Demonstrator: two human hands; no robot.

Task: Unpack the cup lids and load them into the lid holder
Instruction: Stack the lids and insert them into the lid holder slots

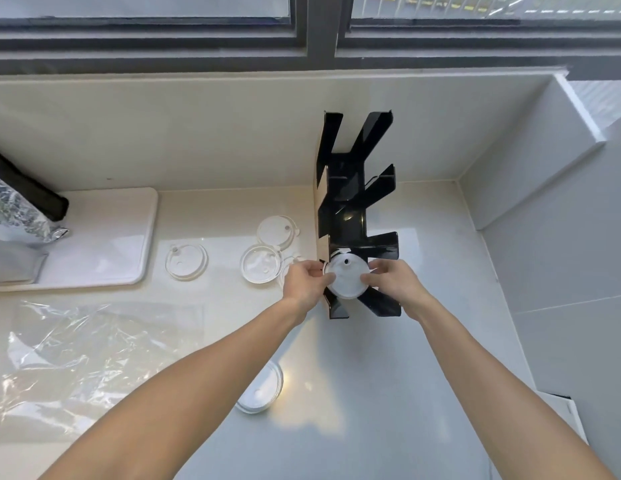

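Note:
A tall black lid holder [350, 209] with slanted dividers stands on the pale counter against the back wall. Both hands hold one white round cup lid [347, 277] at the holder's nearest slot: my left hand [304, 282] pinches its left rim and my right hand [394, 282] grips its right rim. Loose clear lids lie on the counter to the left: one lid [186, 262], a second lid [277, 229] and a third lid [260, 263]. Another lid [262, 389] sits near my left forearm, partly hidden by it.
An empty clear plastic wrapper [87, 351] lies crumpled at the front left. A white tray [104, 237] at the left carries a foil bag [18, 209]. A window frame runs along the back, and a tiled wall closes the right side.

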